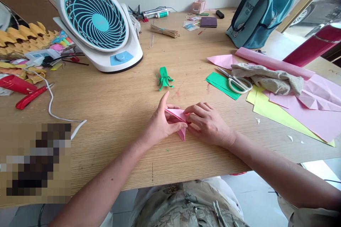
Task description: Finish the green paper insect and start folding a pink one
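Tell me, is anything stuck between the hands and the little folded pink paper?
Nothing that I can see: the left hand and the right hand both touch the folded pink paper. The green paper figure sits beyond them, not in between.

The left hand (162, 124) and right hand (207, 122) are bare, as are both slender forearms; the left forearm (112, 181) bears one small round mark. Over the lap lies a muted olive-beige patterned cloth garment (176, 207), creased, with pale, thin hanging drawstrings (218, 214). A plain grey-olive fabric sleeve (311, 217) shows at the right elbow.
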### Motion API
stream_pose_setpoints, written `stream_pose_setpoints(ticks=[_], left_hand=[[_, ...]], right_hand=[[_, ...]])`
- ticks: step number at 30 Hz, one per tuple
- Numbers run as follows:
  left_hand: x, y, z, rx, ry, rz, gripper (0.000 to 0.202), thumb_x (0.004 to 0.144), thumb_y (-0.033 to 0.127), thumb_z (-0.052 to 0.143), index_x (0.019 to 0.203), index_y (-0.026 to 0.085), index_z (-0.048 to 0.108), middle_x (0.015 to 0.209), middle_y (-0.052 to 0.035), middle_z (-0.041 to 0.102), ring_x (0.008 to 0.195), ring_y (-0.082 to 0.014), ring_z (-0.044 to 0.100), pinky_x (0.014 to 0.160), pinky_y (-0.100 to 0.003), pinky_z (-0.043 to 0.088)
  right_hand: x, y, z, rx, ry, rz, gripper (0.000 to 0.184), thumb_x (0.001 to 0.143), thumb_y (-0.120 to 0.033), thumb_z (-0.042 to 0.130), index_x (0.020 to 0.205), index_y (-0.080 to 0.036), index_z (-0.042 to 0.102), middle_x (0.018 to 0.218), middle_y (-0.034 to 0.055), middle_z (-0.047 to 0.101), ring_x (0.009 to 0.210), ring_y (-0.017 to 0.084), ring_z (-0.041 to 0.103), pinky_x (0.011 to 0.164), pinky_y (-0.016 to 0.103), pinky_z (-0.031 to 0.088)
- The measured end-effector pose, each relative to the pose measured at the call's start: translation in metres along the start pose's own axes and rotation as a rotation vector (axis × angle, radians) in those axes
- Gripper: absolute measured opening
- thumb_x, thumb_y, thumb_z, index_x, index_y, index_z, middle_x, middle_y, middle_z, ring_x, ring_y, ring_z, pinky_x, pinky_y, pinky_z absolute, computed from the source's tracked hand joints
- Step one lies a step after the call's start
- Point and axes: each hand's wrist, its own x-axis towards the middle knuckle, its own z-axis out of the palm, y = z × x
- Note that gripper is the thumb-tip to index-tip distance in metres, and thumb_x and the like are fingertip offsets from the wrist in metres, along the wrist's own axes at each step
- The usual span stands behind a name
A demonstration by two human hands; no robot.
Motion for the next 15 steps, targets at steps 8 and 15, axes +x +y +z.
stream_pose_setpoints(ticks=[8, 15], left_hand=[[0.001, -0.002, -0.015, 0.209, 0.108, 0.011, 0.108, 0.073, 0.017, 0.078, 0.158, 0.028, 0.011, 0.124, -0.0123, 0.059, 0.091, -0.0171, 0.070, 0.080, -0.032, 0.059], [-0.003, -0.011, -0.025, 0.660, 0.211, 0.223, 0.072, 0.078, 0.012, 0.070, 0.143, 0.022, 0.039, 0.133, -0.0126, 0.052, 0.124, -0.0251, 0.056, 0.102, -0.043, 0.051]], right_hand=[[0.014, -0.003, -0.001, -0.090, -0.056, -0.097, 0.011, 0.097, -0.024, 0.056, 0.091, -0.018, 0.064, 0.105, 0.0083, 0.073, 0.102, 0.026, 0.057, 0.082, 0.040, 0.039], [0.023, -0.010, 0.005, -0.094, -0.125, -0.097, 0.013, 0.096, -0.018, 0.053, 0.091, -0.020, 0.064, 0.095, 0.0078, 0.070, 0.086, 0.021, 0.056, 0.090, 0.041, 0.038]])
